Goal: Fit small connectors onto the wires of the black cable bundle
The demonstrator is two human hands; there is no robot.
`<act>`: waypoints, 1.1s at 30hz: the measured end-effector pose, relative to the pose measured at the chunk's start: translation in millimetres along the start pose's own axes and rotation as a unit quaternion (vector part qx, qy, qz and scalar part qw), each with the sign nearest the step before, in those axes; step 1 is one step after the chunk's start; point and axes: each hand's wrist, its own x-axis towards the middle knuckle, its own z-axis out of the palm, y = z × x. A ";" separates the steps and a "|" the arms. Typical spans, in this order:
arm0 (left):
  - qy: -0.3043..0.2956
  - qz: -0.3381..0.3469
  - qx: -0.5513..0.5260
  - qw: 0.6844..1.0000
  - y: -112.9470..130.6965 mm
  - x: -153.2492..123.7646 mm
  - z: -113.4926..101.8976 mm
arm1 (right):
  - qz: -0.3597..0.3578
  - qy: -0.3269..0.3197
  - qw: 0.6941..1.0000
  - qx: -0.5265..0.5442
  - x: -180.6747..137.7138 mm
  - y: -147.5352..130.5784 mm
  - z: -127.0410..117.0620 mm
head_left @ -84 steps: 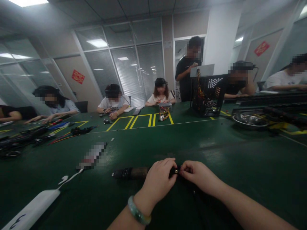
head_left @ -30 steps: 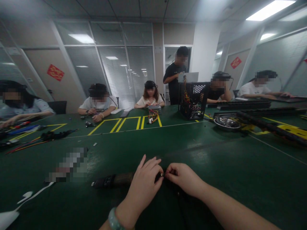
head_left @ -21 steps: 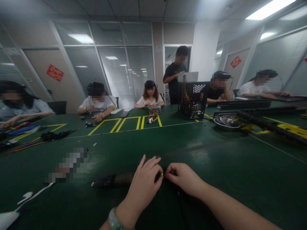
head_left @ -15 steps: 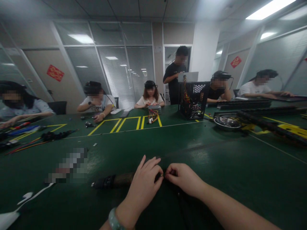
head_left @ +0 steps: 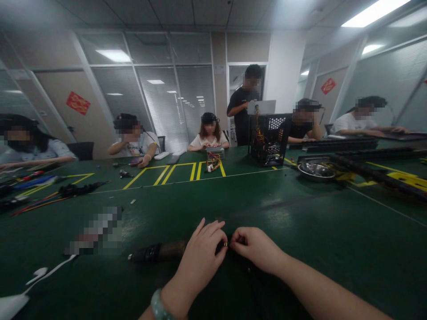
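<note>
your left hand (head_left: pixel 200 252) and your right hand (head_left: pixel 255 245) meet at the edge of a green anti-static bench mat (head_left: pixel 300 231), closed from either side on a small black plug with a metal tip (head_left: pixel 225 244). the plug sits at the end of a sleeved black cable (head_left: pixel 156 252), which lies flat on the mat, its dark-brown middle stretch running off to the left under your left palm. your right fingertips (head_left: pixel 237 236) pinch in tight, while your left fingers curl over from the other side; a part this small seems to call for both hands to keep it steady, with the mat taking the cable's weight. a jade bangle (head_left: pixel 159 306) circles your left wrist. to the left of your hands, a pixelated object (head_left: pixel 96 231) lies on the mat, too blurred to name, and a white cord (head_left: pixel 50 271) trails toward the lower corner. farther down the bench stand a black mesh computer case (head_left: pixel 268 140) with loose wires rising from it and a steel bowl (head_left: pixel 316 171), while coloured wires (head_left: pixel 36 198) lie in a group on the left. a standing co-worker (head_left: pixel 242 104) holds a laptop (head_left: pixel 262 107) behind the case, and seated co-workers line the far side.
</note>
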 end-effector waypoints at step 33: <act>-0.026 -0.066 -0.026 0.997 6.6 1.4 -2.6 | 0.006 -0.004 1.000 -0.001 0.1 0.1 -0.3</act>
